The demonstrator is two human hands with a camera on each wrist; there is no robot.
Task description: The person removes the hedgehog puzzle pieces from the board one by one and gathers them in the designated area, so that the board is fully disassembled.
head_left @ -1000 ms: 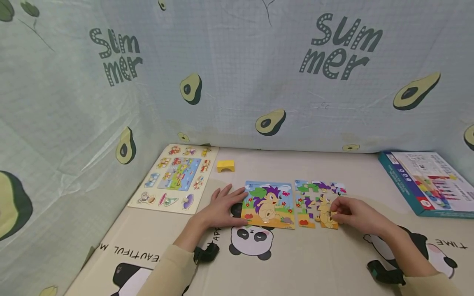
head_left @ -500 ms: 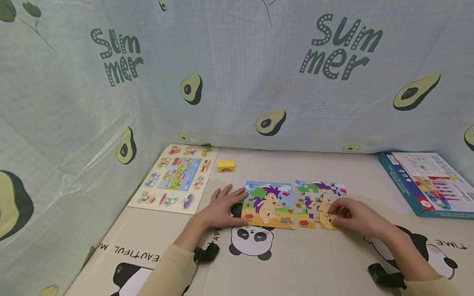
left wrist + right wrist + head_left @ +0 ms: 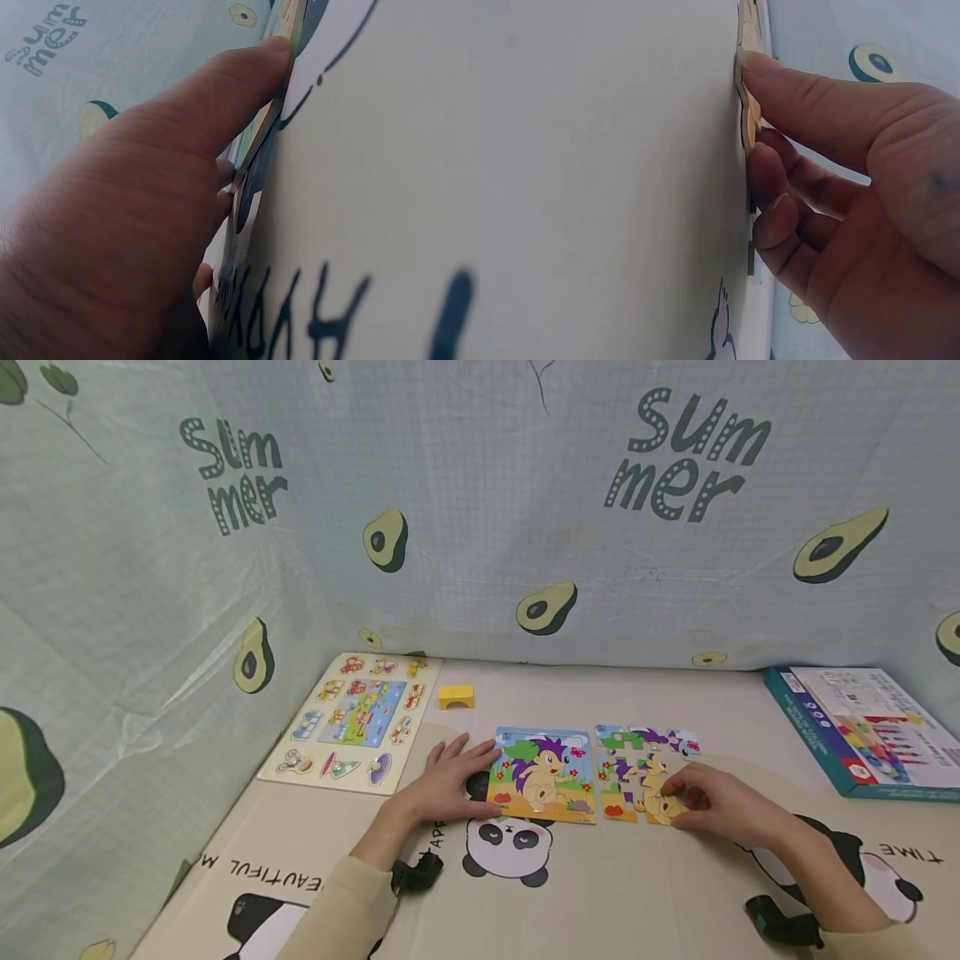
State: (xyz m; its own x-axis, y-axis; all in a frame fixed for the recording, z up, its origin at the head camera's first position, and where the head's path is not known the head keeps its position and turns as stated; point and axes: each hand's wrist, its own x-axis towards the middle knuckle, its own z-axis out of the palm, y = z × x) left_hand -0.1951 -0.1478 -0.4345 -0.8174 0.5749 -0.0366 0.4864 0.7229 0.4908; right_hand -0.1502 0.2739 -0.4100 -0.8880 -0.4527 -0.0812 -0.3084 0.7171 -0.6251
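A square hedgehog picture board (image 3: 546, 781) lies flat on the table. My left hand (image 3: 452, 785) rests at its left edge, fingers stretched along the side and the thumb at the lower corner. In the left wrist view, that thumb (image 3: 251, 67) touches the board's thin edge. To the right of the board lies a partly joined hedgehog jigsaw (image 3: 609, 770), with gaps between some pieces. My right hand (image 3: 722, 802) pinches a yellow-orange jigsaw piece (image 3: 660, 812) at the jigsaw's lower right. The right wrist view shows the thumb (image 3: 761, 66) on its rim, the fingers curled beside it.
A wooden puzzle board (image 3: 300, 772) with vehicle pictures lies at the back left. Near it stands a yellow arch block (image 3: 456, 697). A flat teal-edged box (image 3: 892, 731) lies at the right. A printed curtain (image 3: 465, 568) hangs behind the table.
My right hand has shifted slightly down toward the table's front, and the pinched jigsaw piece sits a little further left against its neighbours. My left hand and the picture board stay put.
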